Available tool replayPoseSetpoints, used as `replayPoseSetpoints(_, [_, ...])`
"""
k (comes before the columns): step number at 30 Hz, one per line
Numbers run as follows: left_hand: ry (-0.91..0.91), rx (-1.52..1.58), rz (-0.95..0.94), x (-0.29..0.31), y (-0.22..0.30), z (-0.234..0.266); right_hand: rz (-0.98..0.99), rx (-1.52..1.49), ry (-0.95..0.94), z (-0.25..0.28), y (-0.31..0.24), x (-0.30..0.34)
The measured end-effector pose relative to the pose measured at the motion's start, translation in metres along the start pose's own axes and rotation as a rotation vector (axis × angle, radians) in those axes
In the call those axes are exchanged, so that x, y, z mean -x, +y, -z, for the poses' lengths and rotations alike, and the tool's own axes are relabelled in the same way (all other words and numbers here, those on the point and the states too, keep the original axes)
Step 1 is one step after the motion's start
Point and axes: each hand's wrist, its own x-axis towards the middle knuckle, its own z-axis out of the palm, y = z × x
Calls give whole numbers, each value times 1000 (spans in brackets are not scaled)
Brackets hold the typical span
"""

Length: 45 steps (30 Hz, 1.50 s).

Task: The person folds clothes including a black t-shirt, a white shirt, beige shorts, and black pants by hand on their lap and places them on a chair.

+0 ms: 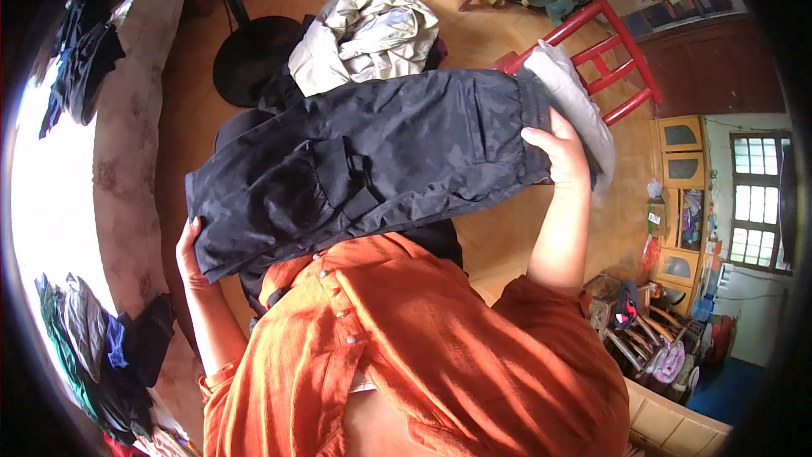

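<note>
A pair of dark camouflage trousers, folded lengthwise, stretches across my lap between both hands. My right hand grips the gathered elastic waistband end, thumb on top. At the other end, my left hand pinches the lower left edge of the cloth, its fingers partly hidden behind it. One cuffed part of the trousers lies doubled over the middle. Just beyond them sits a heap of cream cloth. Beside my right hand, a pale grey garment hangs over a red chair.
A round black stand base rests on the tiled floor at far left. Dark clothes and several more garments lie along the left side. Shoes on a rack and a wooden cabinet stand at right.
</note>
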Motion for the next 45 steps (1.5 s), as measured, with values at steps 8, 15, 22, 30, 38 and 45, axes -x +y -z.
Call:
replayPoseSetpoints(8, [1, 92, 28, 3, 0, 6, 71, 45, -103, -34, -15, 3])
replayPoseSetpoints(15, [-68, 145, 23, 3, -4, 3, 79, 196, -437, -122, -23, 9])
replayPoseSetpoints(22, [-62, 177, 0, 0, -10, 24, 301, 353, -437, -148, 1, 1])
replayPoseSetpoints(30, [-167, 59, -49, 12, -11, 11, 793, 524, -183, -152, 5, 6])
replayPoseSetpoints(38, [-269, -99, -74, 23, 2, -67, 758, 1025, -626, -223, 112, 35])
replayPoseSetpoints(45, [-321, -141, -58, 18, 2, -98, 801, 990, -629, -221, 102, 49])
